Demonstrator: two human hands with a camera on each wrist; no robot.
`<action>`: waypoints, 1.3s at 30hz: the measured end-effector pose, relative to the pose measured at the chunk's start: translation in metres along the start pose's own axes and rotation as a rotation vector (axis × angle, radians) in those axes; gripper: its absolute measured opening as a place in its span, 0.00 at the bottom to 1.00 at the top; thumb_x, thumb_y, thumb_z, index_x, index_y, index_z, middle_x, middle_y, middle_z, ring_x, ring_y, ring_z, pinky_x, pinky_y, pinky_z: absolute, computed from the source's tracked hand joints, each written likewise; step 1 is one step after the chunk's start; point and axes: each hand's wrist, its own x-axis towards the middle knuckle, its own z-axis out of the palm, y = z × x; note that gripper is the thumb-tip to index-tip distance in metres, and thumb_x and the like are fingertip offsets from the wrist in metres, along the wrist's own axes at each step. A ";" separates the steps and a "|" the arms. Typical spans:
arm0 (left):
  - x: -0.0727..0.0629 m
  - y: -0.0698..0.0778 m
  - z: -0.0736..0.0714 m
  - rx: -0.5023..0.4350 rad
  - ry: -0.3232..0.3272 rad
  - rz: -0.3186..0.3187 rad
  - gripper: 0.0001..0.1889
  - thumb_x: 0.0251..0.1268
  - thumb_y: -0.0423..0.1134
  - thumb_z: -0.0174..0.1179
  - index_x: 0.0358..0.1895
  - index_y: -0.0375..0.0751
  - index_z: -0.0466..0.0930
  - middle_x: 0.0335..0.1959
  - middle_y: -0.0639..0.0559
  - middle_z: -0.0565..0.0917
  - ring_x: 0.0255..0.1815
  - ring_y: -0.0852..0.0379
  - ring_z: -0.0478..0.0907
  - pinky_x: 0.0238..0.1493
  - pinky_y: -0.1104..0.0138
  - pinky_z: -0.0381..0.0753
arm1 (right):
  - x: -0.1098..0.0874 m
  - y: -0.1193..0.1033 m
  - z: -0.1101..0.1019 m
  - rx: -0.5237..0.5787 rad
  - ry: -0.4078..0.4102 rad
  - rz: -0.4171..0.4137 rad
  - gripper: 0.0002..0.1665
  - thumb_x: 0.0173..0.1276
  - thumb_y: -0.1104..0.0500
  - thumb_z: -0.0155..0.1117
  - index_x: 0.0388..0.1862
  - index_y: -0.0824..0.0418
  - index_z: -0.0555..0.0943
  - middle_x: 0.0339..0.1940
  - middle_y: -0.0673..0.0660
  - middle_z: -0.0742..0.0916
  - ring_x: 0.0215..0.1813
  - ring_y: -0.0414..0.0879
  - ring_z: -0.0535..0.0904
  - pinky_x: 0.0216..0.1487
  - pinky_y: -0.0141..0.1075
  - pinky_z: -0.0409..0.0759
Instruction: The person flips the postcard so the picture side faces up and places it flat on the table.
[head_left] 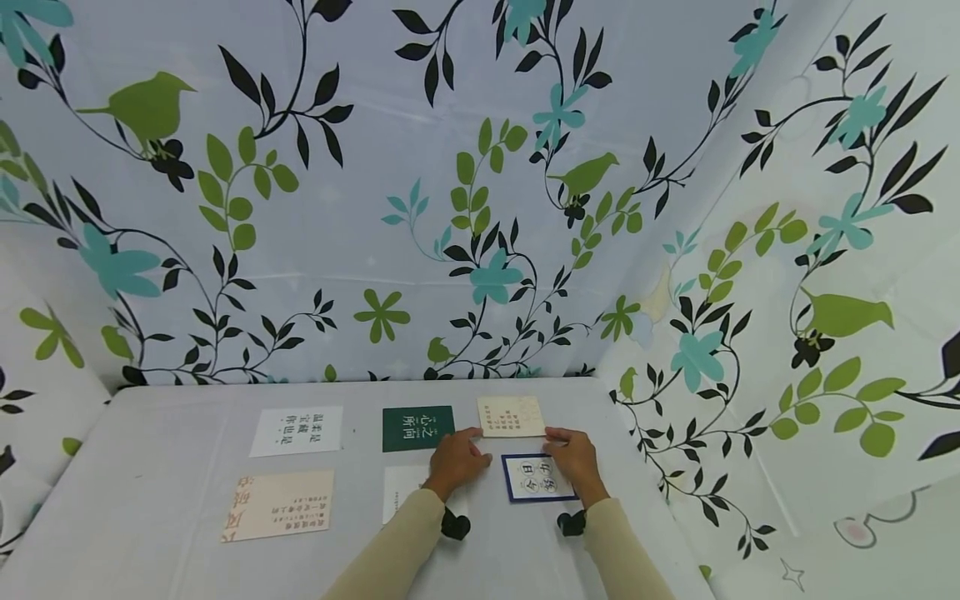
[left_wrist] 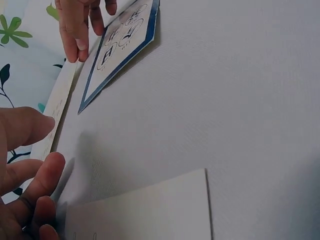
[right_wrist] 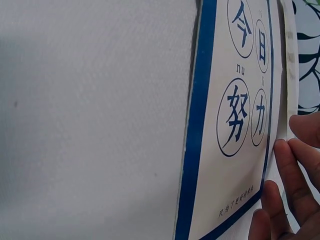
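A cream card (head_left: 512,417) printed with small dark characters sits at the far right of the table, between my two hands. My left hand (head_left: 456,462) reaches over a green card (head_left: 417,428), fingertips at the cream card's lower left corner, its fingers apart in the left wrist view. At the lower right corner, the fingertips of my right hand (head_left: 576,462) touch the cream card's edge. Just below lies a white card with a blue border (head_left: 538,478), partly covered by the right hand. A white card (head_left: 399,487) shows beneath the left forearm, mostly hidden.
Two more cards lie on the left: a white one (head_left: 296,431) with black characters and a peach one (head_left: 279,505) below it. The white table (head_left: 180,467) meets a hanging cloth (head_left: 360,208) printed with leaves and birds at its back and right.
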 end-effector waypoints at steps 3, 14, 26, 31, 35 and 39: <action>0.000 0.000 0.000 0.010 -0.004 0.003 0.29 0.64 0.45 0.74 0.68 0.45 0.82 0.29 0.56 0.81 0.36 0.55 0.75 0.41 0.60 0.73 | 0.001 0.000 0.000 -0.023 0.006 -0.017 0.21 0.68 0.61 0.73 0.61 0.55 0.88 0.57 0.57 0.92 0.51 0.51 0.84 0.60 0.49 0.79; 0.003 0.001 -0.003 0.022 -0.052 0.002 0.31 0.65 0.47 0.74 0.70 0.43 0.81 0.32 0.53 0.82 0.36 0.54 0.76 0.41 0.58 0.76 | -0.001 -0.002 -0.004 -0.100 0.014 -0.041 0.22 0.68 0.59 0.74 0.61 0.53 0.88 0.59 0.57 0.91 0.48 0.50 0.82 0.53 0.47 0.77; -0.001 0.009 -0.012 0.084 -0.118 -0.005 0.31 0.67 0.48 0.72 0.72 0.43 0.80 0.36 0.51 0.83 0.38 0.54 0.77 0.45 0.56 0.78 | -0.009 -0.005 0.003 -0.149 0.016 -0.055 0.27 0.69 0.52 0.74 0.66 0.55 0.86 0.63 0.62 0.87 0.59 0.60 0.79 0.61 0.58 0.72; -0.002 0.009 -0.014 0.063 -0.121 0.004 0.32 0.68 0.48 0.71 0.72 0.39 0.79 0.38 0.49 0.85 0.41 0.53 0.79 0.52 0.52 0.81 | -0.011 -0.004 0.004 -0.144 0.035 -0.032 0.28 0.69 0.51 0.73 0.66 0.55 0.85 0.60 0.66 0.84 0.61 0.64 0.75 0.61 0.60 0.72; -0.007 0.005 -0.012 0.072 -0.072 0.031 0.30 0.69 0.47 0.71 0.71 0.38 0.79 0.36 0.51 0.84 0.40 0.55 0.78 0.50 0.55 0.81 | -0.013 -0.004 0.007 -0.168 0.049 -0.053 0.29 0.68 0.50 0.74 0.68 0.53 0.85 0.60 0.67 0.82 0.58 0.64 0.74 0.58 0.59 0.72; -0.012 0.006 -0.014 0.092 0.008 0.088 0.29 0.70 0.48 0.69 0.71 0.42 0.79 0.37 0.52 0.83 0.41 0.55 0.75 0.45 0.57 0.78 | -0.017 -0.007 0.008 -0.186 0.077 -0.131 0.31 0.68 0.51 0.75 0.69 0.53 0.84 0.65 0.66 0.83 0.60 0.63 0.72 0.61 0.61 0.69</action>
